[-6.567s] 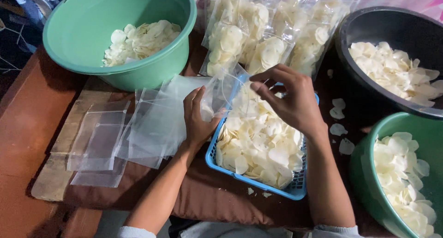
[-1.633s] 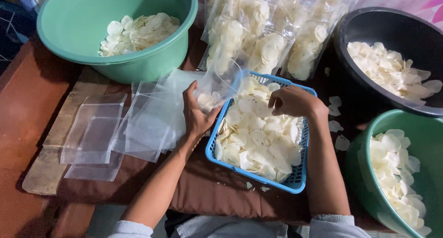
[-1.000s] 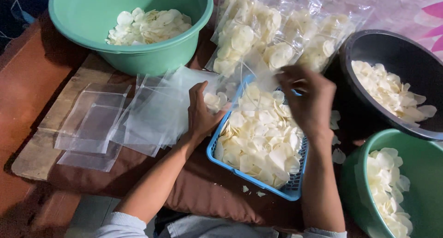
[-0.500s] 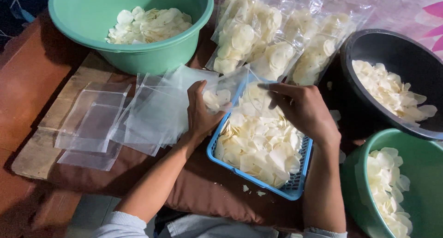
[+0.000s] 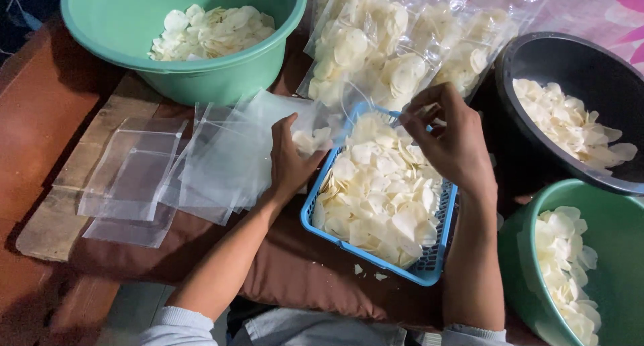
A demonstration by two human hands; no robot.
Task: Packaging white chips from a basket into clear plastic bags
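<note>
Head view: I see a blue basket (image 5: 436, 265) of pale chips. My left hand (image 5: 287, 159) grips an open clear bag (image 5: 315, 134) at its rim; my right hand (image 5: 451, 139), fingers loosely curled, maybe pinching chips. Slack plastic could spill chips.

This looks like a small home food-packing spot. Big plastic basins (image 5: 221, 77) of pale raw crackers, filled clear bags (image 5: 376, 44) stacked beyond the hands, loose empty bags (image 5: 168, 171) on a rough wooden board (image 5: 80, 205), and a brown cushion (image 5: 295, 272) as the surface suggest hand work in a household.
</note>
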